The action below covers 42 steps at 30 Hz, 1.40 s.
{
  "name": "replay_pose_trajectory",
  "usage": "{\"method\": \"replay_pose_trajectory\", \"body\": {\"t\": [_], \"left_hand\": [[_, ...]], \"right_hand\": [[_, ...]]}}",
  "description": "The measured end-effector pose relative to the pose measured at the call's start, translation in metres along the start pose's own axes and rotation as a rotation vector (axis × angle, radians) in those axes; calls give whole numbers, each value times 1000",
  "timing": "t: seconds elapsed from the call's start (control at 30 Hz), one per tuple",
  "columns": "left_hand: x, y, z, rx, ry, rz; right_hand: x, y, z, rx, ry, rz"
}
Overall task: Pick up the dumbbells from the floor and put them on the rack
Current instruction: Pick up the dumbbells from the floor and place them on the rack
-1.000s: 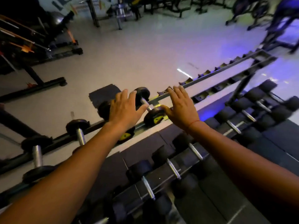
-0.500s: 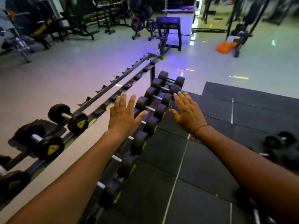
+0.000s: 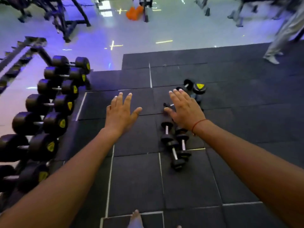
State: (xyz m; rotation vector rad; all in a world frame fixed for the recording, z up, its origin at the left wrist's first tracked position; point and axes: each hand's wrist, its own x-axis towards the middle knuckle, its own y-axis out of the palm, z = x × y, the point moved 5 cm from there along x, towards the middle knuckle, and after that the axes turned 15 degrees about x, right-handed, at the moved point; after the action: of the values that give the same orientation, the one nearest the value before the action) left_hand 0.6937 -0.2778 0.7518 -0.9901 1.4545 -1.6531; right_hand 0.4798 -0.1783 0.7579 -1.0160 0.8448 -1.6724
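Several small black dumbbells (image 3: pixel 175 145) lie on the dark rubber mat, right of centre; another with a yellow label (image 3: pixel 198 87) lies farther away. My right hand (image 3: pixel 185 109) hovers above this group with fingers spread, holding nothing, and hides part of it. My left hand (image 3: pixel 120 112) is stretched out flat over bare mat, empty too. The dumbbell rack (image 3: pixel 19 51) runs along the left edge, its lower tier filled with a row of large black dumbbells (image 3: pixel 49 104) with yellow end labels.
The black rubber mat (image 3: pixel 246 112) ends at a glossy light floor (image 3: pixel 181 30) beyond. Gym machines stand at the back, with an orange object (image 3: pixel 134 12) among them. A person's legs (image 3: pixel 283 35) stand at the far right. My bare foot (image 3: pixel 135 219) shows at the bottom.
The view has swung right, away from the rack and down to the mat. The loose dumbbells on the floor have come under my right hand. Both hands stay flat and empty.
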Motion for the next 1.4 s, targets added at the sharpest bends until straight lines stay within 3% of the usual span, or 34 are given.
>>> {"method": "replay_pose_trajectory", "body": {"t": [0.27, 0.5, 0.73, 0.93, 1.23, 1.4], "left_hand": [[85, 54, -209, -43, 187, 102], [192, 112, -321, -84, 184, 182], [281, 149, -391, -56, 110, 326], [349, 174, -424, -72, -68, 376], [396, 258, -470, -317, -373, 608], [433, 357, -477, -497, -476, 679]], "right_hand": [[-19, -63, -207, -56, 185, 5], [38, -52, -356, -22, 266, 126], [99, -38, -477, 61, 328, 307], [173, -11, -573, 97, 235, 468], [241, 71, -662, 181, 230, 762], [260, 165, -716, 251, 345, 884]]}}
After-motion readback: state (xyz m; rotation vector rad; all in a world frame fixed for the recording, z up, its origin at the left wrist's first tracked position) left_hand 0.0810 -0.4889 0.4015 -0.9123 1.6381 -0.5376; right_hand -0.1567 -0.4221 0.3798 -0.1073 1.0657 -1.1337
